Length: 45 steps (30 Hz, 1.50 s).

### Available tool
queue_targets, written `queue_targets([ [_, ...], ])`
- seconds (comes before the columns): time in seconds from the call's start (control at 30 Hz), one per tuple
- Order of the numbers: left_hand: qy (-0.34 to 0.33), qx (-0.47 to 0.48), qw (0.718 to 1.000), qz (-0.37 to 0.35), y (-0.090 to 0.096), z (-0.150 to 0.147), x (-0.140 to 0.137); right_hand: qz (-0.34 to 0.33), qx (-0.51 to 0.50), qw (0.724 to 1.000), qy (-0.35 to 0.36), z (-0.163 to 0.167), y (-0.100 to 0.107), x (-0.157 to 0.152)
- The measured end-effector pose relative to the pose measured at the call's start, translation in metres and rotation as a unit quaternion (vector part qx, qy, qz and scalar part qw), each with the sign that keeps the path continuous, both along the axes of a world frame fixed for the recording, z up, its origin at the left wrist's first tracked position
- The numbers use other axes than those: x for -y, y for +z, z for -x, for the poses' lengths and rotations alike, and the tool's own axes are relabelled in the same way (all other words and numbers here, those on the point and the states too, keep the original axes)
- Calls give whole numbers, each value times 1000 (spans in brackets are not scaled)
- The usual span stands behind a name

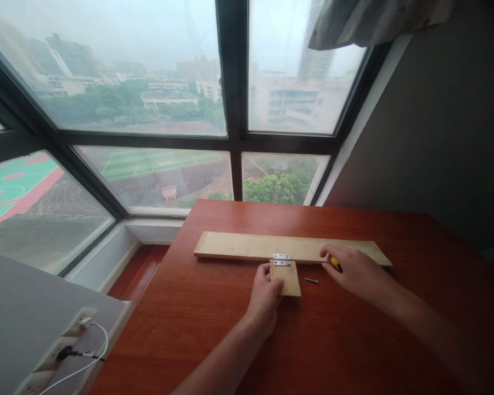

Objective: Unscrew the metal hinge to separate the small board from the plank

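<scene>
My left hand [267, 293] pinches the left side of a small wooden board [290, 282], thumb on top. A silver hinge [282, 259] bridges this piece and the near edge of a long pale wooden plank [239, 244], which lies across the table. Over the plank's right part, my right hand [343, 266] is closed around a yellow-and-black tool handle [335, 263]; most of it is hidden by the fingers. Between the hands a short, thin metal piece [312, 280] lies on the tabletop, too small to identify surely.
The reddish-brown table [181, 329] reaches up to a large dark-framed window [234, 145]. At the lower left, a low white wall carries sockets with a white cable [105, 334] and a black plug [65, 353]. A curtain [370, 24] hangs at the upper right.
</scene>
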State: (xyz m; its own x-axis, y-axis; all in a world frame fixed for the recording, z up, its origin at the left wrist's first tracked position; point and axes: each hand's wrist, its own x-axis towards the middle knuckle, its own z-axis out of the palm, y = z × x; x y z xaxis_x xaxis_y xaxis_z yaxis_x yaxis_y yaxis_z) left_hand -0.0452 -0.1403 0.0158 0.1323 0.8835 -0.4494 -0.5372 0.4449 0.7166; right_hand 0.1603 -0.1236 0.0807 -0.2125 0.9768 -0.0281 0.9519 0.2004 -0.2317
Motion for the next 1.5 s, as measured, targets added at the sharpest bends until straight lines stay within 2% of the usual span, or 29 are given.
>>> queue_targets([
  [0.17,1,5,1000,7,-3,0,-1,-12,1,1000,-10,5,26,-2],
  [0.27,-3,11,1000,6,-5,0,-2,-30,-62,998,-3,8,43,1],
  [0.33,-6,16,1000,5,-6,0,-2,-30,-121,992,26,8,59,3],
  [0.43,-12,23,1000,4,-6,0,-2,-27,-246,968,39,8,82,6],
  [0.53,-15,26,1000,5,-6,-1,-2,-74,-374,924,21,13,91,5],
  [0.63,-14,28,999,6,-5,-1,-2,-142,-440,887,-2,23,86,1],
  [0.7,-12,29,1000,5,-5,-1,-2,-159,-456,876,-8,31,78,-1],
  [0.97,-14,31,999,12,-5,-1,-2,-139,-445,885,-24,41,57,-7],
  [1.5,-13,31,999,8,-7,-2,-2,-142,-454,879,-21,42,57,-7],
])
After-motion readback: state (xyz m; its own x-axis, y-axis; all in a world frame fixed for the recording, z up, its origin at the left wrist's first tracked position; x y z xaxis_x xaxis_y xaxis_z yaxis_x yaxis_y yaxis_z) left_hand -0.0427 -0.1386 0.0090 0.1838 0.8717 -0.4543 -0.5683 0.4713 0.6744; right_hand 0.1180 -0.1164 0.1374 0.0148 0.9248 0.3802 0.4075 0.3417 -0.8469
